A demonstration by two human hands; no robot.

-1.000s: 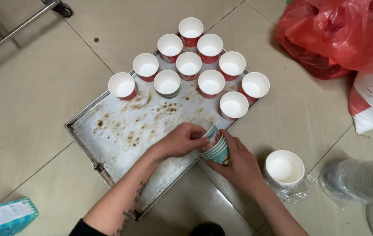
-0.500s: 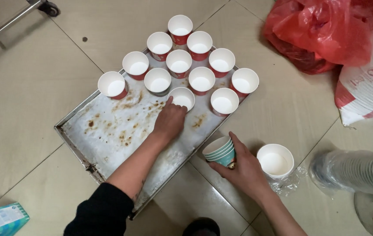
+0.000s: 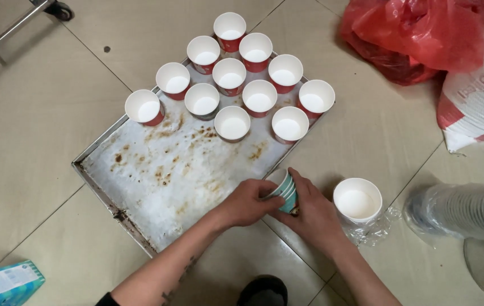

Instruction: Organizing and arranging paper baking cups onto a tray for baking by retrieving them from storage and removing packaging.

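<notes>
A small stack of teal paper cups (image 3: 285, 191) lies tilted at the near right edge of a stained metal tray (image 3: 157, 170). My right hand (image 3: 310, 212) grips the stack from below and behind. My left hand (image 3: 247, 201) holds the stack's open end, fingers around the outermost cup. Several red paper cups with white insides (image 3: 245, 79) stand upright in rows on the far half of the tray. The nearest of them (image 3: 232, 123) sits at the front of the rows.
A lone white cup (image 3: 357, 200) stands on the tiled floor right of my hands, on clear plastic wrap. A sleeve of stacked cups (image 3: 468, 209) lies at right. A red plastic bag (image 3: 417, 34) and a white sack (image 3: 480, 96) sit at top right. A teal box (image 3: 4, 283) is at bottom left.
My left hand set a cup on the tray at the front of the rows, then came back to the teal stack held by my right hand.
</notes>
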